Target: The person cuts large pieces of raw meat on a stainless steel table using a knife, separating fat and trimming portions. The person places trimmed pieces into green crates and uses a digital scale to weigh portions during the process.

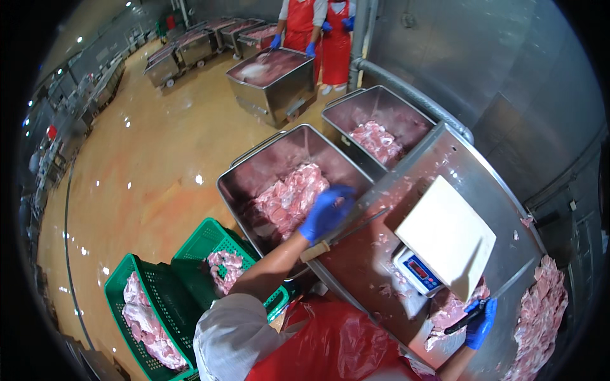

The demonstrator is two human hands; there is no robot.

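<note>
My left hand [325, 211], gloved in blue, reaches over the right part of a steel bin [241, 190] of pink meat [283, 202]; motion blurs its fingers, and I cannot tell whether it holds anything. My right hand [481, 320], also gloved, is closed on the black handle of a knife [512, 284], blade angled up to the right, beside cut meat [448, 314] on the steel worktable [356, 267]. A white-topped digital scale [445, 232] stands on the table. A long steel rod with a wooden handle [314, 251] lies along the near left edge.
Two green crates [152, 317] with meat sit at lower left. Another steel bin [375, 95] stands behind, beside a pipe [413, 95]. A meat pile [539, 317] lies at far right. Two co-workers in red aprons [298, 22] stand beyond by a wheeled bin [264, 95]. More bins line the back.
</note>
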